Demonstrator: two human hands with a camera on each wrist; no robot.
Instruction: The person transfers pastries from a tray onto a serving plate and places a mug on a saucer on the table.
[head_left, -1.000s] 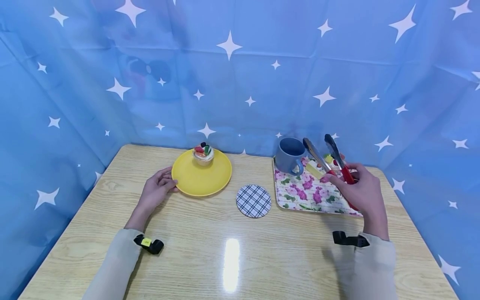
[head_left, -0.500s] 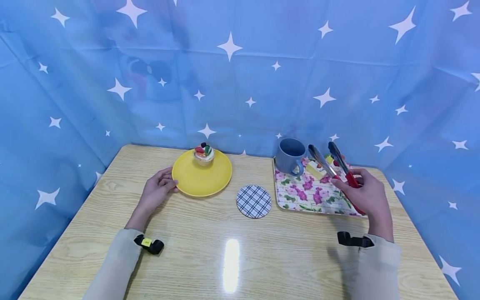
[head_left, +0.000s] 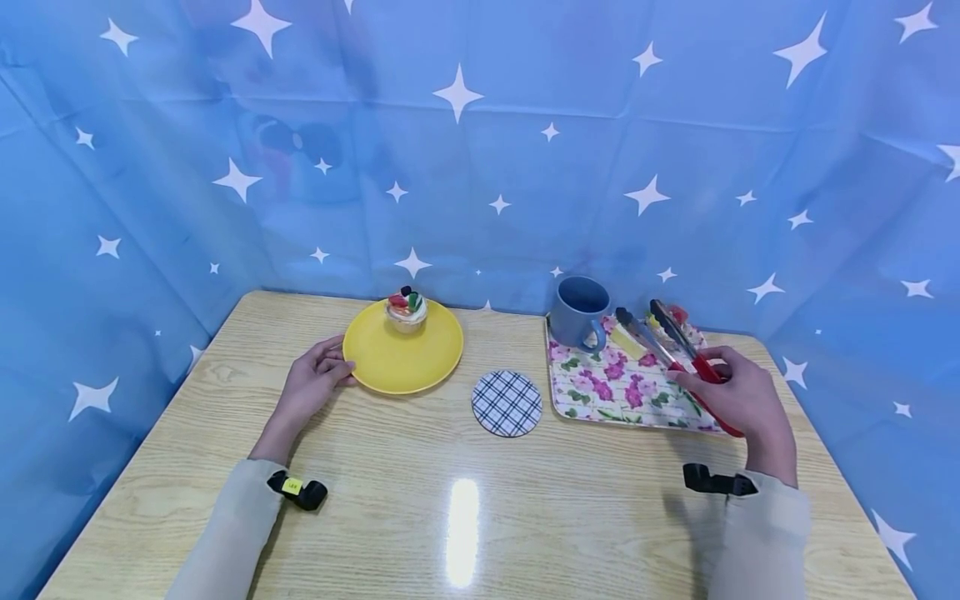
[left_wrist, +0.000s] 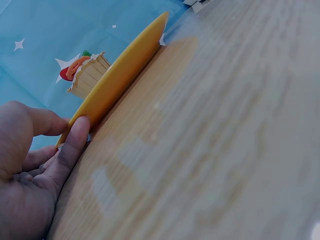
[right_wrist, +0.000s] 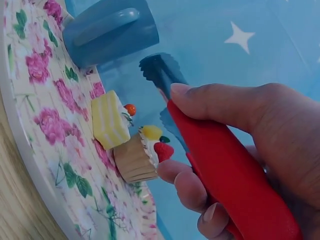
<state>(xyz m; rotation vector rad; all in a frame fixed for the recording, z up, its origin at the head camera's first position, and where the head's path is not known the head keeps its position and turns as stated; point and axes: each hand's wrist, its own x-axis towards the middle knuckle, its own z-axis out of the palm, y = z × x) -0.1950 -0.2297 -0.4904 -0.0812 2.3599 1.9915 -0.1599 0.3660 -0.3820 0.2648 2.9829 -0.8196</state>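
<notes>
My left hand [head_left: 311, 383] pinches the near-left rim of a yellow plate [head_left: 397, 362], thumb and fingers at its edge in the left wrist view. A cupcake with fruit topping [head_left: 407, 312] stands toward the plate's back. My right hand [head_left: 738, 396] grips red-handled tongs [right_wrist: 220, 165], their dark scalloped tips apart with nothing between them. Those tips hang over the back of a floral tray [head_left: 600, 400]. Under them, in the right wrist view, are a yellow layered cake slice [right_wrist: 109, 120] and a second cupcake [right_wrist: 136, 159], side by side on the tray.
A blue-grey mug [head_left: 577, 312] stands on the tray's back-left corner, its handle toward the cake slice. Between plate and tray lies a round checked coaster [head_left: 507, 403] on the wooden table [head_left: 360, 517]. A blue star-printed curtain [head_left: 480, 150] hangs right behind the table.
My right hand has shifted right and nearer to me. The tongs' tips have come lower over the tray's cakes. My left hand and the plate have stayed put.
</notes>
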